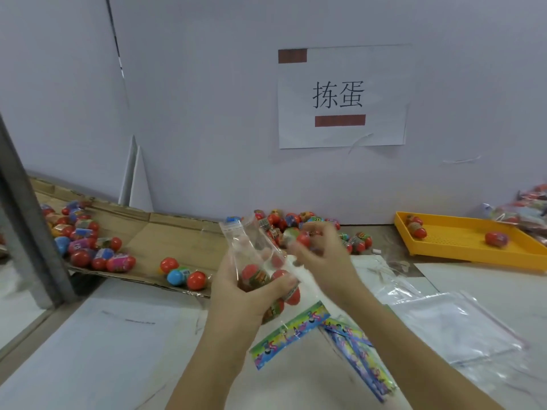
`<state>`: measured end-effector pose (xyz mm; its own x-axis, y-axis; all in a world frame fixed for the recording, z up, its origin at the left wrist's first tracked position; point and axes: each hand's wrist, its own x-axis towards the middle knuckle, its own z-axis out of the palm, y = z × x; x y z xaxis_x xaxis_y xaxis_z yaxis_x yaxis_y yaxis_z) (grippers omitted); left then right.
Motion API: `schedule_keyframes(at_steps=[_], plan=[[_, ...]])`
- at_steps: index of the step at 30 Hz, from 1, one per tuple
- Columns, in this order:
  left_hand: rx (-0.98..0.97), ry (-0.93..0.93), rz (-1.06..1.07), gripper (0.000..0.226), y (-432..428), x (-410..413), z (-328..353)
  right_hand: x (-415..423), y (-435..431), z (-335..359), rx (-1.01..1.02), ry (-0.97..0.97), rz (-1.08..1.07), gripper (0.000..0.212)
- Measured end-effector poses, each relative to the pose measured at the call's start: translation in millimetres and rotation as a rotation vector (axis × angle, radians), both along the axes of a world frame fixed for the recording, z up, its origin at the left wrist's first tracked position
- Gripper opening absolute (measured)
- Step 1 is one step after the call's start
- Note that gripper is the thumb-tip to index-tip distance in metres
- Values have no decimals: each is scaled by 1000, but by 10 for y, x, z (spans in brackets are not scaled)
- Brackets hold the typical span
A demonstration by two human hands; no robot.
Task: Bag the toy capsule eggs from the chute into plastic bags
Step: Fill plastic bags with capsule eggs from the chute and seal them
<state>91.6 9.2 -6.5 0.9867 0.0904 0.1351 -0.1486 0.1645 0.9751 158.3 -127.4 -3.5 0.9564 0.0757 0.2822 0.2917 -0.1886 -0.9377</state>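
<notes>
A small packing station, the kind found in a factory or warehouse. A plain grey partition wall (207, 113) carries a taped paper sign (340, 96) in Chinese characters, and a cardboard chute (165, 241) feeds bright toy eggs (80, 257) onto a white worktable (103, 350). A yellow plastic tray (461, 241), stacked clear bags (453, 324) and printed card strips (291, 332) lie on it.

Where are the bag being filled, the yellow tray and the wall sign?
bag being filled (250, 242), head view, clear upper wall above the eggs
yellow tray (460, 239), head view, bare perforated floor
wall sign (340, 96), head view, printed characters at its middle
</notes>
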Motion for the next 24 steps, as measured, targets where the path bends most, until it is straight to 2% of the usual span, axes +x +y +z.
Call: schedule_keyframes(at_steps=[1,3,5,9,14,16,22,24], plan=[[41,-61,21,72,-5,20,-34,-40,-67,112,105,-59,-26,30],[87,-101,25,82,-37,2,-83,-159,-207,402,252,-137,19,35],[168,-133,42,89,-63,-19,-84,-254,-283,641,288,-194,154,37],[362,-212,52,89,-76,-18,-123,-429,-297,930,23,-373,258,39],[395,-256,66,80,-87,-35,-121,-523,-295,964,-494,-396,218,25],[391,-274,52,84,-94,-50,-112,-523,-304,956,-648,-376,205,20],[387,-281,16,82,-135,-83,-74,-538,-293,935,-874,-436,197,16],[316,-241,-18,83,-130,-89,-62,-536,-302,921,-888,-401,204,15]])
